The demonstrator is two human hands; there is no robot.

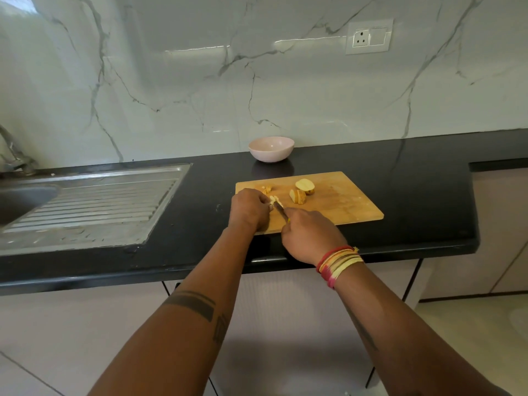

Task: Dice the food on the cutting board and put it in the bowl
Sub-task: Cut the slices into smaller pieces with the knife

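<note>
On the wooden cutting board (337, 201), the left hand (250, 208) pinches a pale food piece (275, 199) steady while the right hand (310, 234) grips the knife (280, 210) to dice it, the bowl (271, 148) waiting empty just behind for the pieces.

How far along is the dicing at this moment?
Early. A few small cut bits lie on the wooden cutting board. The left hand steadies a pale piece while the right hand cuts with the knife. Two larger chunks remain; the pink bowl looks empty.
</note>
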